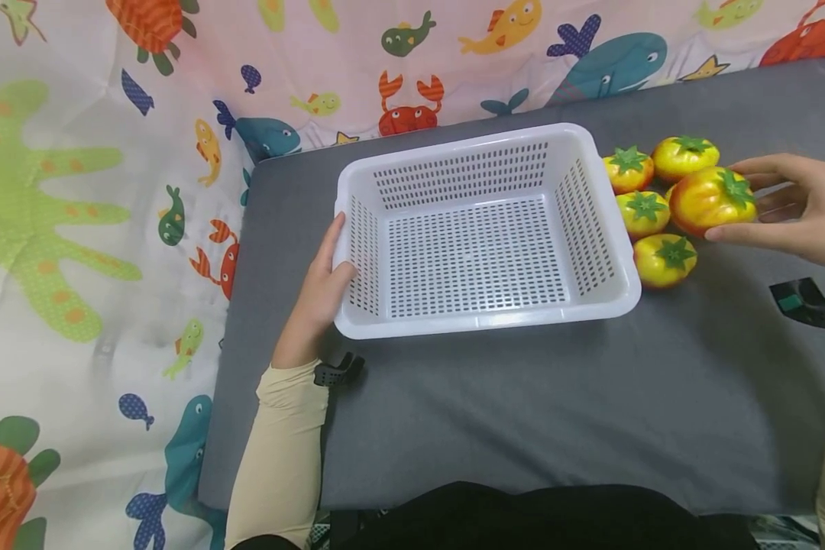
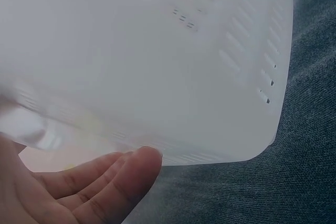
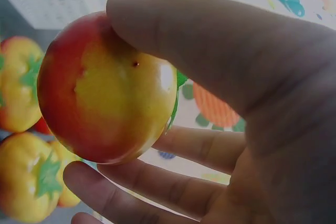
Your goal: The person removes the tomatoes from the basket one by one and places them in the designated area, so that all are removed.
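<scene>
A white plastic basket [image 1: 454, 327] with slotted walls stands in the middle of the grey table, nothing inside it. My left hand [image 1: 319, 294] grips its left rim, thumb over the top edge; the left wrist view shows the fingertips [image 2: 144, 162] against the basket's wall. On the right, my right hand [image 1: 807, 202] holds a red and yellow toy tomato [image 1: 708, 202] with a green leafy top, between thumb and fingers, as the right wrist view shows. Several more such tomatoes [image 1: 664, 263] cluster beside the basket's right wall, just left of and beneath the held one.
Grey cloth [image 1: 522, 428] covers the table. A curtain [image 1: 454, 76] printed with sea animals hangs along its back and left sides. The person's dark-clothed lap [image 1: 522, 519] is at the near edge.
</scene>
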### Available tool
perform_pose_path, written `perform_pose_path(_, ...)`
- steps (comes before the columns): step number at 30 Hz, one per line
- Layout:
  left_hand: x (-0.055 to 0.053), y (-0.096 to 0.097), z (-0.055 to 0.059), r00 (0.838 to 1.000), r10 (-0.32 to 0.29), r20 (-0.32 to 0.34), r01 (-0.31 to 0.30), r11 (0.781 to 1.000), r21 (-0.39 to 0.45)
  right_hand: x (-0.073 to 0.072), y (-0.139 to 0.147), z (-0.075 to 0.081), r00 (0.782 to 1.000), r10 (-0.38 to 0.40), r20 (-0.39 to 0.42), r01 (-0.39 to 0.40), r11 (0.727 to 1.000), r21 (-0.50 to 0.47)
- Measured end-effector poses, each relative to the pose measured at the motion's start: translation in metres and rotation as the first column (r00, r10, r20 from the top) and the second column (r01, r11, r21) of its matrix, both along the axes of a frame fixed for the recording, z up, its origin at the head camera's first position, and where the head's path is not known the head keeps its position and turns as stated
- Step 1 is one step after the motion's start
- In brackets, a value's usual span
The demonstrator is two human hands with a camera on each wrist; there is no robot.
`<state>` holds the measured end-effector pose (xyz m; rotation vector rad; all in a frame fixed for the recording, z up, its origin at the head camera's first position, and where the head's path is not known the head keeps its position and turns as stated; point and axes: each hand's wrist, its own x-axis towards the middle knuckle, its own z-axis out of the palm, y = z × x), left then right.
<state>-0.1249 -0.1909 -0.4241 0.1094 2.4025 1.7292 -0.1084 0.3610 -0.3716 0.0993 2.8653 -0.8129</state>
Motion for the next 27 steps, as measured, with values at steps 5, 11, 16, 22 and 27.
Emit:
perform_pose_path(5,0.001,0.001,-0.001,1.0,0.008,0.007,-0.008,1.0,-0.007,0.011,0.003,-0.006,0.999,-0.033,0.003,0.033,0.999,-0.032)
perform_pose_path(11,0.0,0.0,-0.001,1.0,0.005,0.017,-0.005,1.0,-0.005,0.023,0.015,-0.021,0.996,-0.072,-0.059,0.067,0.994,-0.084)
perform_pose_path(16,-0.002,-0.001,-0.001,1.0,0.005,0.015,-0.005,1.0,-0.004,0.029,0.028,-0.033,0.992,-0.103,-0.079,0.096,0.992,-0.08)
perform_pose_path(22,-0.001,-0.001,-0.001,1.0,0.011,0.026,-0.012,1.0,0.003,0.032,0.03,-0.041,0.994,-0.109,-0.02,0.108,0.993,-0.052)
perform_pose_path(27,0.0,0.0,-0.001,0.999,0.015,0.031,-0.015,1.0,0.003,0.034,0.033,-0.046,0.994,-0.104,0.046,0.105,0.994,-0.019)
